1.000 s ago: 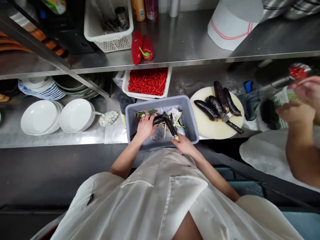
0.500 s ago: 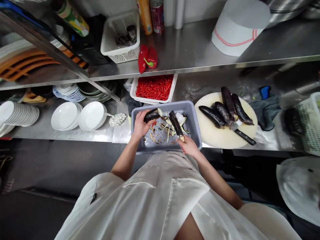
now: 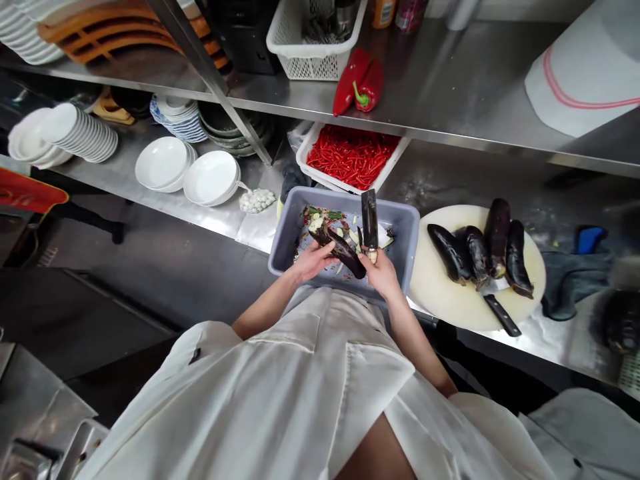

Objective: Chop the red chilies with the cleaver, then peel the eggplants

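My left hand [image 3: 313, 261] holds a dark eggplant [image 3: 343, 252] from its left side, over the grey plastic bin [image 3: 409, 257]. The eggplant lies slanted, its pale cut end up and to the left. My right hand [image 3: 381, 270] grips a dark-bladed tool [image 3: 369, 217], its blade pointing away from me, and the fingers are close to the eggplant's lower end. Peel and scraps lie in the bin. To the right, several eggplants [image 3: 475, 250] and a knife [image 3: 503, 315] with a black handle rest on a round cutting board [image 3: 435, 303].
Behind the bin stands a white tray of red chilies [image 3: 353, 157]. White bowls [image 3: 210, 177] and garlic in a net [image 3: 257, 200] are on the left. Red peppers [image 3: 367, 83] lie on the upper shelf [image 3: 450, 80]. A dark cloth [image 3: 575, 280] is right of the board.
The view has shifted and tilted. The eggplant in my left hand has turned and moved toward my right hand, which now holds the tool more upright beside it.
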The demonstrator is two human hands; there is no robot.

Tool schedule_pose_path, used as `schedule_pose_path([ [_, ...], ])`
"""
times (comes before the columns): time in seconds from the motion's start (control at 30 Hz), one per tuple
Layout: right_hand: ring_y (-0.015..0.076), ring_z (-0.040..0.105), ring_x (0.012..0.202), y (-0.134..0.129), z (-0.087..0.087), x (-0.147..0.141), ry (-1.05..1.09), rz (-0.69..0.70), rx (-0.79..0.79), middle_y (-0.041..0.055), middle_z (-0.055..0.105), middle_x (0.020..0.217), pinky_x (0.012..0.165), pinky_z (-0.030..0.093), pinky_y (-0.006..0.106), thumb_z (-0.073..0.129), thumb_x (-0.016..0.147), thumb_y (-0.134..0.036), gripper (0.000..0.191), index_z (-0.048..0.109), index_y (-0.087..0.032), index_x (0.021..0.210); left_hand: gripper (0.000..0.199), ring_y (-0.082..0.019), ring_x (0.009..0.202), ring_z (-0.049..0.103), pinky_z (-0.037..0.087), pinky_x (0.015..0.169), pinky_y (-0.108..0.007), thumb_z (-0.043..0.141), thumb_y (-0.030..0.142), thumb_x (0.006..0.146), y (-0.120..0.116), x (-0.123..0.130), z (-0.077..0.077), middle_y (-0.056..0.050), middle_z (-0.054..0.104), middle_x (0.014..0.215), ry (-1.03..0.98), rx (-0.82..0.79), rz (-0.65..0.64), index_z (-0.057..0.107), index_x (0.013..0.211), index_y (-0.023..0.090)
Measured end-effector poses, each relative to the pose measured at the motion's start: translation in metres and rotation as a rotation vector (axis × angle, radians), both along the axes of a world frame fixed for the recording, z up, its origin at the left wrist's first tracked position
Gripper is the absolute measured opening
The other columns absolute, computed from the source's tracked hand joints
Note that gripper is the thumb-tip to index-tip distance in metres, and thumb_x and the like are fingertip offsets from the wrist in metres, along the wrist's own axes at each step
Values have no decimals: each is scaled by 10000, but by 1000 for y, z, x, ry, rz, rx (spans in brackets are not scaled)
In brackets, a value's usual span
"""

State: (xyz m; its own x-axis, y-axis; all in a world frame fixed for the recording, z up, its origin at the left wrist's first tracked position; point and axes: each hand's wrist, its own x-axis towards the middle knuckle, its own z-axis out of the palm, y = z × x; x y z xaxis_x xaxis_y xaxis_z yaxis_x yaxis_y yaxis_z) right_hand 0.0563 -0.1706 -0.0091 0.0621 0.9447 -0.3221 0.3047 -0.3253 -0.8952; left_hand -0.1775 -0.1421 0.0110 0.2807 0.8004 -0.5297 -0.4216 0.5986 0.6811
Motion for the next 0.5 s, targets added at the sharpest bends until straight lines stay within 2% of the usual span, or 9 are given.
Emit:
schedule_pose_path([
  [0.07,292,717,993,1,-9,8,1,56,-9,74,783,1057,953,571,447,702,921,-678,503,714,-222,1133,486,-264,1158,756,590,1088,-451,943,301,843,-4,2,16,-114,791,1273,-100,46,5,741,1267,178],
  [0.13,272,709,943,5,-15,15,71,89,6,57,777,1032,933,569,430,715,914,-705,529,715,-219,1121,550,-315,1257,736,541,1175,-538,895,190,804,-7,4,32,-128,790,1303,-229,45,15,744,1333,187],
  [0.23,262,714,1012,12,-14,20,173,126,93,59,778,1121,980,563,419,729,922,-707,546,717,-228,1183,546,-380,1340,705,479,1230,-643,788,257,839,-10,4,47,-157,785,1339,-406,-72,78,738,1377,180],
  [0.3,261,710,1061,17,-9,18,188,166,163,68,772,1192,1013,558,415,711,946,-692,523,718,-239,1208,435,-385,1322,719,499,1215,-637,690,351,942,-11,3,48,-170,798,1309,-455,-185,106,747,1325,154],
  [0.37,259,705,1059,22,-4,14,143,210,222,73,767,1202,1016,559,412,678,980,-660,469,717,-245,1195,421,-378,1256,752,552,1166,-590,599,395,1024,-11,1,44,-188,812,1248,-469,-295,53,735,1309,115],
  [0.43,264,702,1064,25,-1,8,51,234,282,81,764,1197,1023,560,420,649,1006,-602,409,711,-246,1198,485,-368,1162,784,621,1058,-517,554,410,1056,-12,-4,36,-227,810,1202,-474,-402,-61,698,1355,56],
  [0.5,284,694,1131,27,-1,3,-69,220,362,101,758,1218,1058,551,443,638,1010,-536,358,705,-243,1204,531,-341,1011,811,665,890,-444,554,393,1053,-14,-10,27,-262,802,1153,-461,-450,-105,650,1407,9],
])
